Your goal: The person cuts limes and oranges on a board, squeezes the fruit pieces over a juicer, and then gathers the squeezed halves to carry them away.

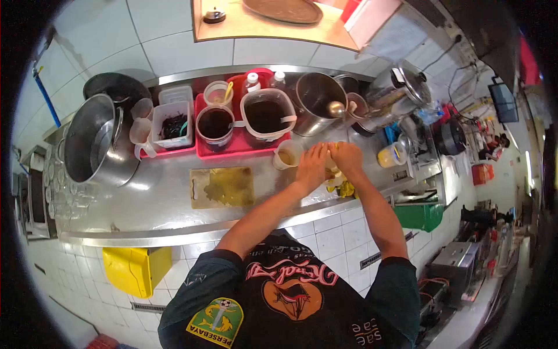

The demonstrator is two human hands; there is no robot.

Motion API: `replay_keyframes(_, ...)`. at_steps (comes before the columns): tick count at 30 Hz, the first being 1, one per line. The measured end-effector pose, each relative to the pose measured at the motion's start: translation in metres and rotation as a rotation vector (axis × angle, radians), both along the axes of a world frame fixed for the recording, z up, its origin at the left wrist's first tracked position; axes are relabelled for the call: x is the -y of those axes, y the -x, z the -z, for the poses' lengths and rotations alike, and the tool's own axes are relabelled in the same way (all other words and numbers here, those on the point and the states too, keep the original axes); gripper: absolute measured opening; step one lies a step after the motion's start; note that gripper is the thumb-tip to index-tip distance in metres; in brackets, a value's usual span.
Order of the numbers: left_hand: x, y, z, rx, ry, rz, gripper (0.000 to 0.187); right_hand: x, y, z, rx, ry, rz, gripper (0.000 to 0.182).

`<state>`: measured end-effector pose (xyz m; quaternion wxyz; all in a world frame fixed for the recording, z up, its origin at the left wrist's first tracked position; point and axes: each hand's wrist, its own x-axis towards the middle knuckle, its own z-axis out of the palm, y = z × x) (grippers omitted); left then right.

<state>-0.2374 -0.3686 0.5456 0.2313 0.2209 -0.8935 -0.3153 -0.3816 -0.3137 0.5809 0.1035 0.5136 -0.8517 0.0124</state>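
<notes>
My left hand [313, 165] and my right hand [346, 157] meet above the steel counter, fingers closed together. Whatever they grip is mostly hidden, with only a hint of yellow at the fingertips. Under them a pale cup [331, 174] is partly covered by my hands. Beside my right wrist lies a small pile of yellow-green pieces [347, 189], perhaps citrus peel. A clear plastic cup [286, 156] with some brownish-yellow liquid stands just left of my left hand. Further left rests a wet, stained cutting board [222, 188].
Red trays [203, 152] hold tubs of dark liquid [266, 113] along the back. A tall steel pot [318, 102] with a ladle stands behind my hands; a large pot [96, 139] is at left. A container of yellow contents [391, 156] is at right.
</notes>
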Motion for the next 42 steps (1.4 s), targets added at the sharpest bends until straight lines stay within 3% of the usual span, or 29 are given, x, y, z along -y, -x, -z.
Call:
replay_keyframes(3, 0.006, -0.002, -0.008, 0.074, -0.001, 0.028, 0.107, -0.020, 0.007, 0.006, 0.157, 0.221, 0.107, 0.048)
replay_keyframes(5, 0.014, -0.002, -0.012, 0.121, 0.018, 0.029, 0.108, -0.051, 0.002, 0.005, 0.616, 0.522, 0.245, 0.051)
replay_keyframes(7, 0.015, -0.002, -0.010, 0.118, 0.036, 0.050, 0.108, -0.089, 0.004, 0.011, 0.748, 0.591, 0.371, 0.051)
replay_keyframes(8, 0.014, -0.008, -0.018, 0.079, 0.058, 0.034, 0.095, -0.109, 0.008, 0.016, 0.883, 0.673, 0.493, 0.051)
replay_keyframes(9, 0.009, -0.014, -0.024, 0.088, 0.057, 0.046, 0.095, -0.133, 0.015, 0.022, 0.888, 0.676, 0.508, 0.051)
replay_keyframes(11, -0.005, -0.027, -0.029, -0.241, 0.036, -0.005, 0.072, -0.178, 0.034, 0.037, 0.606, 0.496, 0.421, 0.047)
replay_keyframes(13, -0.037, -0.046, -0.026, -0.343, -0.090, 0.023, 0.051, -0.213, 0.057, 0.067, 0.575, 0.451, 0.473, 0.045)
replay_keyframes(15, -0.075, -0.054, -0.001, -0.380, -0.087, 0.119, 0.047, -0.227, 0.074, 0.086, 0.548, 0.412, 0.513, 0.042)
replay_keyframes(17, -0.107, -0.043, 0.013, -0.247, -0.437, 0.242, 0.046, -0.235, 0.092, 0.101, 0.584, 0.384, 0.304, 0.040)
replay_keyframes(19, -0.124, -0.011, 0.058, -0.192, -0.454, 0.251, 0.055, -0.240, 0.119, 0.131, 0.643, 0.319, 0.257, 0.037)
replay_keyframes(21, -0.133, 0.022, 0.090, -0.133, -0.242, 0.058, 0.066, -0.235, 0.120, 0.140, 0.658, 0.303, -0.027, 0.058)
replay_keyframes(22, -0.132, 0.033, 0.094, -0.043, -0.198, 0.046, 0.088, -0.235, 0.116, 0.142, 0.671, 0.319, -0.035, 0.058)
replay_keyframes(24, -0.126, 0.054, 0.093, 0.103, -0.089, 0.050, 0.098, -0.231, 0.112, 0.137, 0.634, 0.358, -0.191, 0.093)
replay_keyframes(26, -0.115, 0.071, 0.114, 0.242, 0.075, 0.132, 0.120, -0.225, 0.113, 0.130, 0.547, 0.296, -0.240, 0.099)
replay_keyframes(27, -0.112, 0.077, 0.109, 0.245, 0.085, 0.124, 0.120, -0.222, 0.115, 0.128, 0.455, 0.223, -0.280, 0.105)
replay_keyframes(29, -0.101, 0.090, 0.099, 0.410, 0.213, 0.259, 0.123, -0.213, 0.122, 0.122, 0.502, 0.215, -0.300, 0.102)
replay_keyframes(33, -0.091, 0.110, 0.089, 0.495, 0.229, 0.344, 0.126, -0.199, 0.128, 0.106, 0.416, 0.062, -0.420, 0.102)
replay_keyframes(39, -0.102, 0.091, 0.099, 0.401, 0.200, 0.213, 0.115, -0.173, 0.132, 0.086, 0.316, -0.213, -0.490, 0.108)
replay_keyframes(42, -0.110, 0.084, 0.100, 0.390, 0.259, 0.112, 0.104, -0.169, 0.132, 0.091, 0.253, -0.187, -0.526, 0.106)
